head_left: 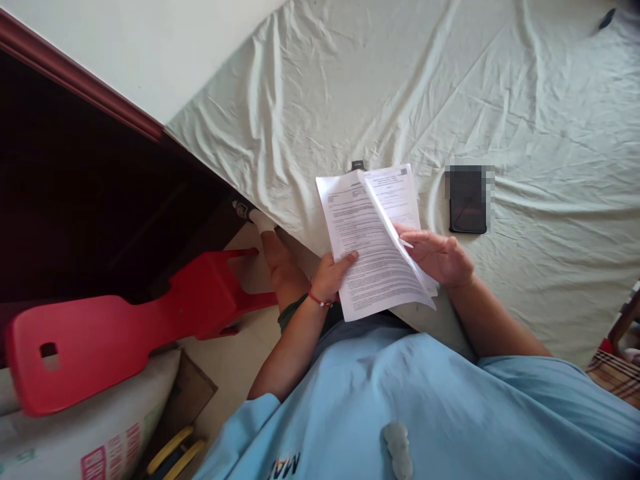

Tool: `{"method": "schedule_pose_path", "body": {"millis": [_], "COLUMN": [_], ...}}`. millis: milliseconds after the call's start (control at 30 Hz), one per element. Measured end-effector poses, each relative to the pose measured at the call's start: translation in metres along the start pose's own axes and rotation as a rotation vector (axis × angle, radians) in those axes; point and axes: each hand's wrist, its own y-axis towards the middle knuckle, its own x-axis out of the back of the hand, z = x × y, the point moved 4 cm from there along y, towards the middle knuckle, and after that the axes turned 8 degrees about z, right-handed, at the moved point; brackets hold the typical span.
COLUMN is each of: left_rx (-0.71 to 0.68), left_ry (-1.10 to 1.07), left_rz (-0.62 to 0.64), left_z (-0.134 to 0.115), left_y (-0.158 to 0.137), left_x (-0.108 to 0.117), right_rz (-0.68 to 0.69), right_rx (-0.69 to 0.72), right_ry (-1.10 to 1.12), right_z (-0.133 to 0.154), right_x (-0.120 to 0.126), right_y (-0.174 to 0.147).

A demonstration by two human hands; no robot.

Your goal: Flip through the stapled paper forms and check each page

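Observation:
A stack of printed paper sheets [373,260] is in front of me, close to the front edge of the bed. My left hand [334,273] grips its left margin, thumb on the top page and fingers underneath. The upper sheets lift and curve along their right side, showing another printed page [393,190] beneath. At that raised edge is my right hand [437,257], its fingertips partly hidden by the paper. A slim white pen [407,244] sticks out by its fingers, and the hand appears to hold it.
A black phone [468,210] lies on the pale green bed sheet [540,160], right of the papers. A small dark object [357,165] pokes out behind them. To the left stand a red plastic chair [200,297] and a printed white sack [100,427].

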Motion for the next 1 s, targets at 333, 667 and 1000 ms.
{"method": "schedule_pose_path", "body": {"millis": [333, 667, 1000], "left_rx": [-0.188, -0.183, -0.184], "left_ry": [0.079, 0.08, 0.063], "left_rz": [0.008, -0.002, 0.006], "left_z": [0.0002, -0.0029, -0.0023], "left_y": [0.0061, 0.0064, 0.0065], "left_x": [0.0044, 0.0015, 0.0007], "right_rz": [0.538, 0.592, 0.574], "right_rx": [0.086, 0.088, 0.067], "right_ry": [-0.114, -0.157, -0.17], "right_z": [-0.0066, -0.0033, -0.0022], "right_x": [-0.0022, -0.0037, -0.0025], "right_y": [-0.0024, -0.0021, -0.0016]}}
